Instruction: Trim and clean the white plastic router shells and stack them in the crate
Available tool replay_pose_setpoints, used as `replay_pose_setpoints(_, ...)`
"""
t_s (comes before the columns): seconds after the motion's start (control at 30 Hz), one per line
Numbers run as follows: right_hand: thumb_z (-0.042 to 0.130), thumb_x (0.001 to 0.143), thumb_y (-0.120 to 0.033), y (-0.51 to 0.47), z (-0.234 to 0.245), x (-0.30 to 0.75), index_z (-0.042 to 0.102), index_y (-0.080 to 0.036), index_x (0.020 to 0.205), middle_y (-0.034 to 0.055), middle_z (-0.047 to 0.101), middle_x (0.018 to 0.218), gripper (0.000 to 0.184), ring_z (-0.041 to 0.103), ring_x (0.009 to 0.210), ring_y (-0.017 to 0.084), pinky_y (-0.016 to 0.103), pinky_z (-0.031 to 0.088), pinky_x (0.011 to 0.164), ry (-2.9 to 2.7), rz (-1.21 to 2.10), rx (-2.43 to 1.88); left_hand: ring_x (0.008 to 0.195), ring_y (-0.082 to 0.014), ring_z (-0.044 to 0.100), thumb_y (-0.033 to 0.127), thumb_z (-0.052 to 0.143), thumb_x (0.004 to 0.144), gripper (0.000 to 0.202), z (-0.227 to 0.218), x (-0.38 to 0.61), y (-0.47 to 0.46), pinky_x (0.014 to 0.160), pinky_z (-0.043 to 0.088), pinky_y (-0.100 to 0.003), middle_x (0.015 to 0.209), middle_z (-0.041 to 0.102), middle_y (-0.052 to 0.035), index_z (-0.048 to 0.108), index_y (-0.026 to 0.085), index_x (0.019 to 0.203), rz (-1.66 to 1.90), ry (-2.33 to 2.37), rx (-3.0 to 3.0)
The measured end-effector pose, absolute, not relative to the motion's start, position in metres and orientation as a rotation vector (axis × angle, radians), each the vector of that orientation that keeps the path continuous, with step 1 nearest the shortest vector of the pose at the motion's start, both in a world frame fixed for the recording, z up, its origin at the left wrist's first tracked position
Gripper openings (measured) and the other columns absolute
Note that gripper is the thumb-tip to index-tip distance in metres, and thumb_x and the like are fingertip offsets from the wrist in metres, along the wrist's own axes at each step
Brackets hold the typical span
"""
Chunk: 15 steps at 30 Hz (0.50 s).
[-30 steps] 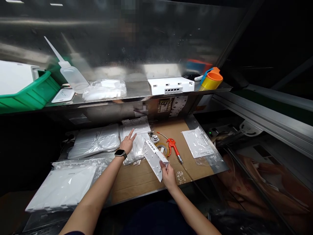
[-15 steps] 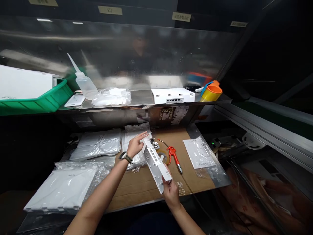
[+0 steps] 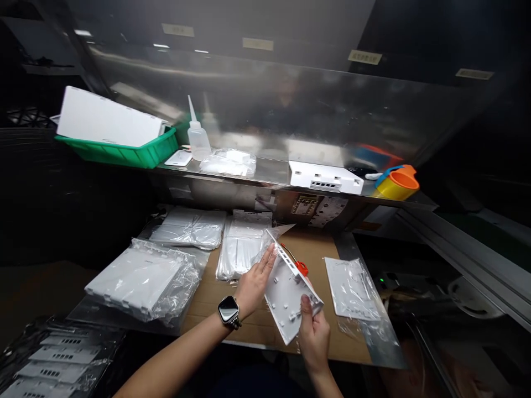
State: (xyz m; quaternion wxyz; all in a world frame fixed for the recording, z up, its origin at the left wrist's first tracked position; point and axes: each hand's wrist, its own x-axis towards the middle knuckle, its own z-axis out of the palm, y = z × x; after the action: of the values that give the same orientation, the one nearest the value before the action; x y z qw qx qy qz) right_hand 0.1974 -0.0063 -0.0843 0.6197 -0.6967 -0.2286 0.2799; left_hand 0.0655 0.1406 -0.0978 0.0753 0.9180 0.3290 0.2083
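Note:
A white plastic router housing (image 3: pixel 286 298) is held tilted above the cardboard, its inner side with small posts facing me and a row of port cutouts along its upper right edge. My right hand (image 3: pixel 314 334) grips the lower right corner, thumb on the inner face. My left hand (image 3: pixel 254 287), with a watch on the wrist, has its fingers straight and together against the housing's left edge; its thumb is hidden. Clear film (image 3: pixel 284 229) sticks out by the housing's top end; whether the left hand holds it I cannot tell. Behind the housing, a red air blow gun (image 3: pixel 302 268) is mostly covered.
Bagged white housings (image 3: pixel 133 276) lie at left, with wrapped stacks (image 3: pixel 188 228) behind. On the right is a bagged white panel (image 3: pixel 352 287). The shelf (image 3: pixel 269 174) carries a green bin (image 3: pixel 124 155), a squeeze bottle (image 3: pixel 199 141), another housing (image 3: pixel 326 178) and tape rolls (image 3: pixel 396 185).
The housing has turned so that its inner face shows more. My left hand has slid down from its top end. Clear film now shows there, and my view has swung left.

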Motion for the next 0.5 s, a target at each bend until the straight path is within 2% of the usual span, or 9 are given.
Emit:
replay_pose_setpoints(0.13,0.067,0.081,-0.076,-0.013,-0.075,0.217,0.073,-0.016,0.113,0.0116,0.080,0.105,0.068,0.074,0.100,0.032,0.035,0.060,0.080,-0.432,0.621,-1.633,0.111,-0.0256,0.068,-0.015,0.030,0.069,0.117,-0.100,0.051,0.145,0.067,0.060,-0.030,0.172,0.018,-0.0083,-0.019,0.039,0.161,0.561,1.104,2.721)
replay_pose_setpoints(0.23,0.067,0.084,-0.071,-0.013,-0.080,0.224,0.072,-0.016,0.118,0.0123,0.079,0.111,0.065,0.074,0.104,0.033,0.035,0.059,0.082,-0.462,0.617,-1.638,0.123,-0.0281,0.064,-0.013,0.036,0.068,0.119,-0.103,0.045,0.133,0.084,0.063,-0.037,0.173,0.012,-0.0099,-0.022,0.037,0.161,0.581,0.996,2.623)
replay_pose_setpoints(0.3,0.066,0.086,-0.069,-0.012,-0.086,0.222,0.069,-0.016,0.125,0.0146,0.076,0.120,0.066,0.070,0.114,0.035,0.038,0.058,0.091,-0.558,0.602,-1.636,0.139,-0.0309,0.053,-0.010,0.040,0.069,0.119,-0.099,0.050,0.117,0.101,0.058,-0.043,0.173,0.008,-0.0117,-0.022,0.032,0.161,0.710,0.879,2.518)
replay_pose_setpoints(0.33,0.066,0.088,-0.066,-0.010,-0.088,0.220,0.067,-0.017,0.130,0.0152,0.072,0.129,0.065,0.065,0.124,0.035,0.040,0.055,0.100,-0.646,0.592,-1.604,0.147,-0.0319,0.044,-0.008,0.041,0.070,0.117,-0.094,0.056,0.107,0.108,0.054,-0.045,0.173,0.005,-0.0115,-0.020,0.031,0.162,0.789,0.824,2.465)
replay_pose_setpoints(0.43,0.066,0.092,-0.055,-0.005,-0.091,0.212,0.057,-0.023,0.145,0.0096,0.045,0.161,0.063,0.039,0.151,0.031,0.044,0.032,0.124,-0.897,0.575,-1.433,0.157,-0.0309,0.022,-0.004,0.045,0.074,0.113,-0.065,0.075,0.073,0.122,0.040,-0.047,0.173,-0.001,-0.0063,-0.013,0.029,0.164,0.922,0.685,2.324)
replay_pose_setpoints(0.5,0.066,0.092,-0.053,0.000,-0.091,0.209,0.043,-0.029,0.155,0.0050,0.032,0.169,0.072,0.027,0.157,0.028,0.045,0.024,0.129,-0.875,0.658,-1.319,0.157,-0.0269,0.019,-0.004,0.048,0.075,0.114,-0.040,0.084,0.049,0.125,0.035,-0.043,0.173,-0.003,-0.0003,-0.012,0.034,0.164,0.850,0.594,2.247)
